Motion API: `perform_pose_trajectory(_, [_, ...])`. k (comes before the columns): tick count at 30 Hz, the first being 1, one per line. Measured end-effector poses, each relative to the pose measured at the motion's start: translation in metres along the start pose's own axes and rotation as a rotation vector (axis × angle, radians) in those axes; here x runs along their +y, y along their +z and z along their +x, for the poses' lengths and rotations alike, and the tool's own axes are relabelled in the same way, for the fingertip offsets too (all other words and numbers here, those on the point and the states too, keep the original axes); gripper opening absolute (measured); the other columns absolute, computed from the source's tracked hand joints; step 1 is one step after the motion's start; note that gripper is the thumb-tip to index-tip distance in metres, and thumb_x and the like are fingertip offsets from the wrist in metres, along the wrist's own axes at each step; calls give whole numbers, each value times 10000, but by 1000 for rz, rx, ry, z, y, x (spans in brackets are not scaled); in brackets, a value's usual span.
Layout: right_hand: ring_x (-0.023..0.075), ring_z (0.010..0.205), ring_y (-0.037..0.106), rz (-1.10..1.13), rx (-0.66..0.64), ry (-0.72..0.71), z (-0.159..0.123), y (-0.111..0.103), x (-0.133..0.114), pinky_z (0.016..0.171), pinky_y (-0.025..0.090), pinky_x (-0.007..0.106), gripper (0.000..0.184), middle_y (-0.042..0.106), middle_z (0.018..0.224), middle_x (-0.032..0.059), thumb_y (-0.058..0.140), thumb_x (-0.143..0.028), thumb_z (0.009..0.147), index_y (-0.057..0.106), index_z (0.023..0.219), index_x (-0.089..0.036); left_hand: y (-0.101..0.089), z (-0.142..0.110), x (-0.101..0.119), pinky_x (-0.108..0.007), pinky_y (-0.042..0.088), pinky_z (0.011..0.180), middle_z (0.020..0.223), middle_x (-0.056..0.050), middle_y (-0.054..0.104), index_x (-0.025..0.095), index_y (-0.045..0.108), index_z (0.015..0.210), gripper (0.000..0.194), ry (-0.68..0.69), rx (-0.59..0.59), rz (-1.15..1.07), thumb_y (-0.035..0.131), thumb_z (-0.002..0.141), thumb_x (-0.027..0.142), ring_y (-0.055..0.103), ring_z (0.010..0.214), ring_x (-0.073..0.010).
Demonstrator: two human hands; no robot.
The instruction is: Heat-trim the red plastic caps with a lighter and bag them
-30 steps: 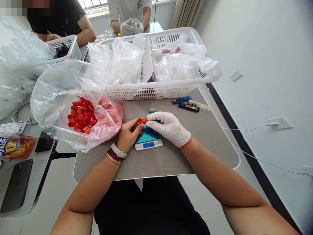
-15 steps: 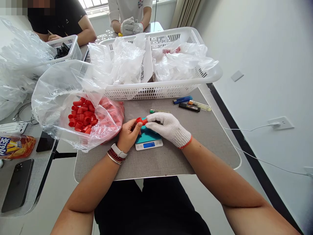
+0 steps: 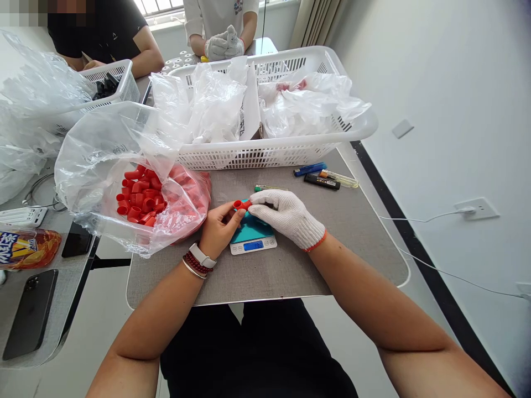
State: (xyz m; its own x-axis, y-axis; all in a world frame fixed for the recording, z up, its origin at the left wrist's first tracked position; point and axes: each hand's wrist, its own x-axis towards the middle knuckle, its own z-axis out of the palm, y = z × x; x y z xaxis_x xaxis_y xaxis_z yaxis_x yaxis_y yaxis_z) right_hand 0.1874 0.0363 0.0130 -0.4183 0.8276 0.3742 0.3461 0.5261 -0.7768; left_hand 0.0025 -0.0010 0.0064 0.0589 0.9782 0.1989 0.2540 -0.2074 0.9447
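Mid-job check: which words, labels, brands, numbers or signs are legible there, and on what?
None reads with certainty.
White-and-teal digital scale: digits on its blue display, too small.
Amber bottle with dark label: large white characters, unclear.
White cardboard piece: black characters, partly hidden.
Clear plastic bag: dark handwriting, illegible.
Slim black rectangular object: tiny print, illegible.
Black short-sleeved shirt: small white mark, unreadable.

"What's the red fitting (image 3: 238, 205) like?"

"A short, smooth tube, its round open mouth on the left and turned upward; the right end is partly hidden by fingers."

"Where is it?"

"Held between the left hand (image 3: 219, 225) and right hand (image 3: 286, 216), above the teal-topped scale (image 3: 254, 246)."

"And that?"

"On the bench (image 3: 265, 282), white front toward the near edge, blue display lit."
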Motion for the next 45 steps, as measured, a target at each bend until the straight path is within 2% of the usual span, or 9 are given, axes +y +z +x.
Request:
perform_pose_trajectory(9, [170, 777, 679, 42, -22, 4, -1, -1, -4, 747, 536, 274, 155, 740, 849, 36, 613, -256, 867, 730, 816, -167, -3, -1, 2, -218, 367, 506, 507, 19, 516, 167, 520, 575, 542, 43, -40, 66, 494, 951, 557, 458, 480, -81])
perform_pose_trajectory(13, [168, 765, 676, 40, -18, 4, -1, -1, -2, 749, 539, 276, 162, 737, 837, 36, 624, -276, 868, 733, 822, -166, -2, 0, 1, -215, 365, 491, 510, 26, 520, 162, 580, 641, 504, 29, -41, 54, 526, 929, 572, 464, 474, -82])
perform_pose_trajectory(20, [176, 781, 682, 15, 28, -2, 1, 0, 1, 748, 545, 279, 193, 736, 829, 30, 619, -313, 878, 728, 780, -187, 0, 1, -1, -216, 415, 489, 559, 15, 617, 138, 719, 1004, 475, 5, -27, 20, 631, 855, 579, 550, 488, -103])
perform_pose_trajectory(23, [175, 776, 679, 5, 3, 10, 1, -1, -1, 746, 541, 279, 210, 735, 826, 34, 602, -312, 889, 731, 788, -181, -1, 0, 1, -221, 419, 501, 555, 6, 625, 149, 717, 877, 441, 19, -41, 34, 596, 882, 574, 549, 493, -106])
perform_pose_trajectory(28, [175, 782, 676, 8, -18, 15, 1, -2, -4, 758, 535, 280, 172, 740, 847, 38, 616, -273, 869, 737, 797, -174, -2, -1, 4, -223, 385, 501, 516, 2, 576, 166, 579, 592, 536, 53, -46, 97, 498, 945, 561, 488, 482, -93])
perform_pose_trajectory(33, [164, 761, 673, 14, -16, 7, 0, -1, -2, 741, 531, 272, 143, 735, 834, 32, 631, -259, 861, 735, 821, -170, -2, -1, 2, -213, 375, 483, 503, 22, 543, 166, 589, 653, 488, 38, -39, 81, 524, 934, 559, 478, 464, -86])
perform_pose_trajectory(37, [178, 792, 684, 6, 23, -2, 0, 1, 1, 762, 542, 284, 152, 741, 848, 31, 639, -291, 860, 736, 808, -187, -1, 0, -1, -211, 381, 469, 523, 24, 572, 145, 705, 864, 451, 21, -30, 44, 585, 889, 579, 504, 462, -91])
perform_pose_trajectory(41, [176, 790, 683, 4, 12, 0, 1, 0, 0, 774, 543, 285, 189, 742, 849, 30, 622, -311, 879, 738, 791, -192, 0, 0, -2, -221, 412, 504, 576, 8, 641, 133, 722, 1064, 483, 16, -24, 21, 609, 880, 566, 559, 504, -108])
perform_pose_trajectory(45, [183, 802, 686, 3, 8, 3, 1, -1, -2, 770, 539, 285, 176, 746, 858, 36, 624, -294, 875, 741, 802, -186, -1, 0, 1, -227, 396, 496, 552, -1, 626, 151, 704, 791, 467, 34, -43, 60, 560, 905, 580, 531, 490, -106])
